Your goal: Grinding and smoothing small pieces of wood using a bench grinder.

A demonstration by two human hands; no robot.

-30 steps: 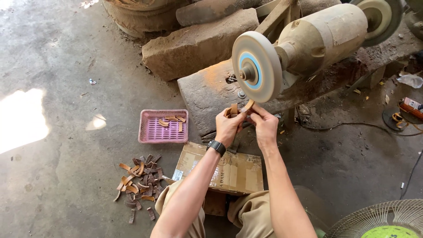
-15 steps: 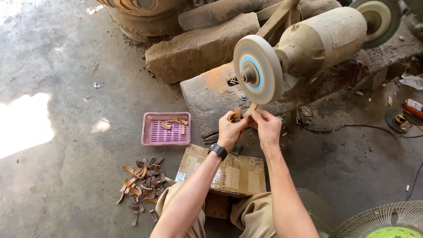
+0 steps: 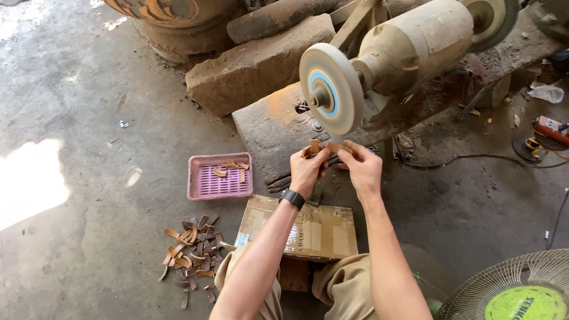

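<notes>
My left hand [image 3: 308,169] and right hand [image 3: 363,169] pinch 1 curved wooden piece [image 3: 325,147] between their fingertips, each closed on 1 end. The piece spans the gap between my hands, just under the grinding wheel [image 3: 331,89]. A pink tray [image 3: 219,176] lies to the left.

Buffing wheel [image 3: 331,89]: grey-white rim, blue ring, pale hub. Motor housing [image 3: 418,38]: dusty beige. Tray [image 3: 220,176]: pink, slotted grid. Small curved pcs [image 3: 191,255]: tan/brown. Carton [image 3: 314,233]: brown w/ tape strips. Fan [image 3: 514,290]: white grille, green centre.
</notes>
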